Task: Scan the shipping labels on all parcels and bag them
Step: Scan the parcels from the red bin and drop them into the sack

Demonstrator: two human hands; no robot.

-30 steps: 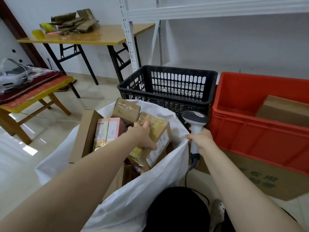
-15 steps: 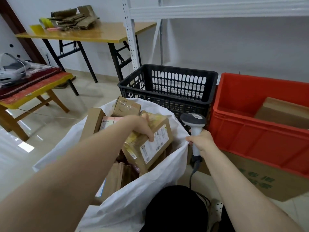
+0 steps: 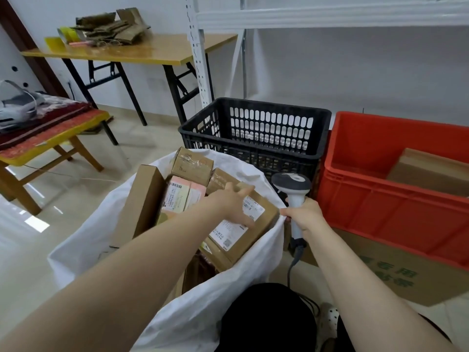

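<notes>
Your left hand (image 3: 236, 207) lies flat on top of the brown cardboard parcel with a white paper label (image 3: 267, 221). Its fingers are straight and a little spread, and the thumb is on the label. It does not grab the parcel, it only rests there. The parcel sits tilted at the top of the big white plastic bag (image 3: 203, 313), near the bag's right edge, with its label facing up.

Your right hand (image 3: 305, 218) is wrapped tight round the handle of the grey and white hand scanner (image 3: 291, 182). The scanner stands upright just outside the bag, and the bag's edge touches your fingers. A dark cable (image 3: 291, 262) hangs down from the handle.

More parcels are in the bag: a tall brown cardboard box (image 3: 144, 199) on the left, a pink and white box (image 3: 182, 196) beside it, and a small brown taped box (image 3: 193, 163) at the back.

Behind the bag is a black plastic crate with holes (image 3: 253, 102). To the right is a red plastic crate (image 3: 380, 212) with a brown box (image 3: 431, 171) inside
</notes>
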